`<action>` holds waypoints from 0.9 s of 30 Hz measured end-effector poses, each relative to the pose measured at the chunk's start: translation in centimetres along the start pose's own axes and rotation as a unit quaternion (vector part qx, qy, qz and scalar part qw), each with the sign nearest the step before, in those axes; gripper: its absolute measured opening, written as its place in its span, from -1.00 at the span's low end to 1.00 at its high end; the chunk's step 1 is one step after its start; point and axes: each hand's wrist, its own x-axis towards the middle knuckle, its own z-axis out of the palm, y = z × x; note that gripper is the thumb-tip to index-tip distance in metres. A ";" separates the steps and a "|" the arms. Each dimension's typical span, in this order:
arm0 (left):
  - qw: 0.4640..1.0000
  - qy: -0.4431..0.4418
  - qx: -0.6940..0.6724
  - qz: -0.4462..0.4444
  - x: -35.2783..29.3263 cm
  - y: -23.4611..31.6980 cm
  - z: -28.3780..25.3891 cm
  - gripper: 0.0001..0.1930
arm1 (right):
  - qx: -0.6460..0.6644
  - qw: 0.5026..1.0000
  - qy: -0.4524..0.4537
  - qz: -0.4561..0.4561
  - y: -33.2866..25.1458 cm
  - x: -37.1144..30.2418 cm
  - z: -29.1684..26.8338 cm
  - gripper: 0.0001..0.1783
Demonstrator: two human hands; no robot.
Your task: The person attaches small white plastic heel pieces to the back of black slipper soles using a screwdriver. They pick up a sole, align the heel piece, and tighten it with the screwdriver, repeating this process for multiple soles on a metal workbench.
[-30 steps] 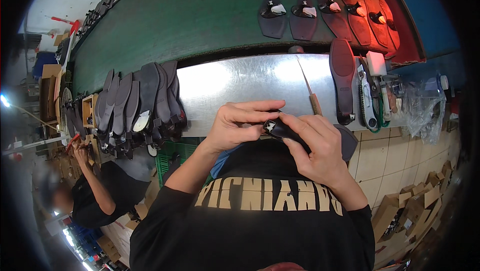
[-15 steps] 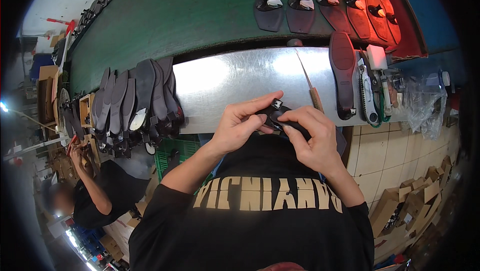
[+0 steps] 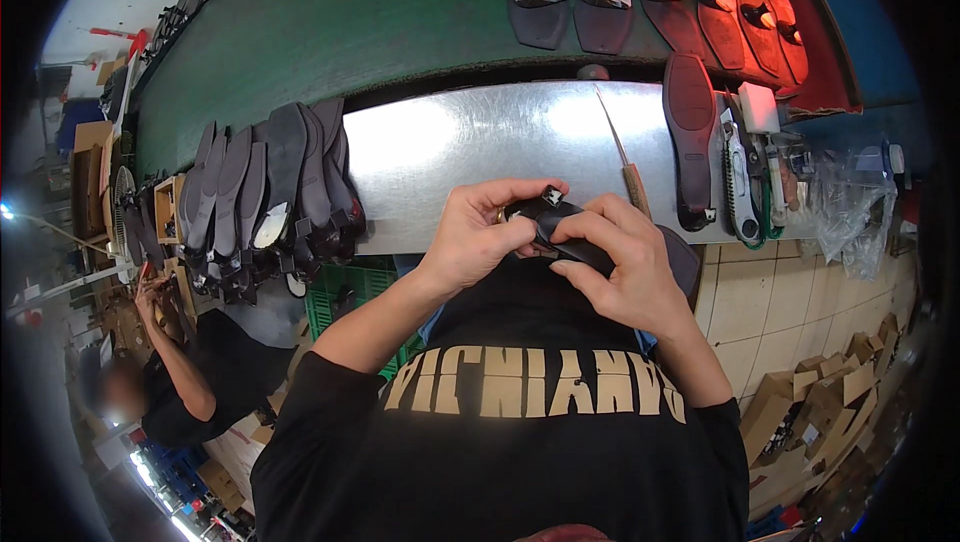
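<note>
Above the near edge of the metal table, both my hands are closed on a black sandal (image 3: 556,212), its small heel with a white patch pointing up and its dark sole reaching out past my right wrist. My left hand (image 3: 475,239) wraps the heel end, the thumb laid across the front. With bent fingers and thumb, my right hand (image 3: 625,260) pinches the black upper. Much of the sandal is hidden by my fingers. Just beyond my right hand lies an awl (image 3: 634,187) with a wooden handle and a thin metal point.
A finished-looking sole (image 3: 688,142) lies on the metal table (image 3: 450,152), beside a utility knife (image 3: 740,187) and plastic bags (image 3: 860,212). Stacked sandals (image 3: 270,182) fill the left end. Several sandals (image 3: 603,2) rest on the green belt (image 3: 350,22). A person (image 3: 210,382) works at left.
My left hand has shifted its hold slightly, with the thumb further over the sandal. The right fingers remain on the upper. The whole view has tilted a little.
</note>
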 end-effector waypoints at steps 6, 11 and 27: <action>1.000 0.006 0.009 0.008 0.2 0.0 0.1 -0.57 | -0.013 0.999 0.044 -0.007 0.4 -0.2 0.9 -0.76; 0.998 -0.016 -0.050 -0.025 0.5 0.7 -0.5 -0.57 | -0.057 0.993 0.086 -0.054 0.5 -0.2 1.3 -0.77; 0.990 -0.053 -0.034 -0.126 0.4 1.5 -1.2 -0.62 | -0.041 0.991 0.124 -0.017 -0.5 -0.7 1.5 -0.79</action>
